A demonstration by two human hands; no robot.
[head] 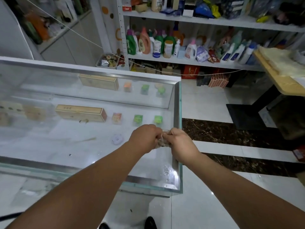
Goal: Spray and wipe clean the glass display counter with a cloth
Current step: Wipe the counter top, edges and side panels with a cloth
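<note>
A small shop with a pale tiled floor [203,100] has a white metal shelf rack [198,20] along the back wall, its middle tier crowded with green, orange and white plastic detergent bottles [145,42]. In front stands the long glass display counter with a silver metal frame [179,113], taking up the left and centre of the view. Under its top lie a long tan wooden box [80,113] and small green packets [138,119]. A light wooden table on a black leg [280,80] sits off to the right.

Both arms reach over the counter's right end. The left hand [143,136] and the right hand [181,144] meet knuckle to knuckle, fingers curled in, each gripping part of a crumpled brownish cloth [162,142] bunched between them above the glass. Clear water droplets [167,172] bead on the top near the counter's near right corner.
</note>
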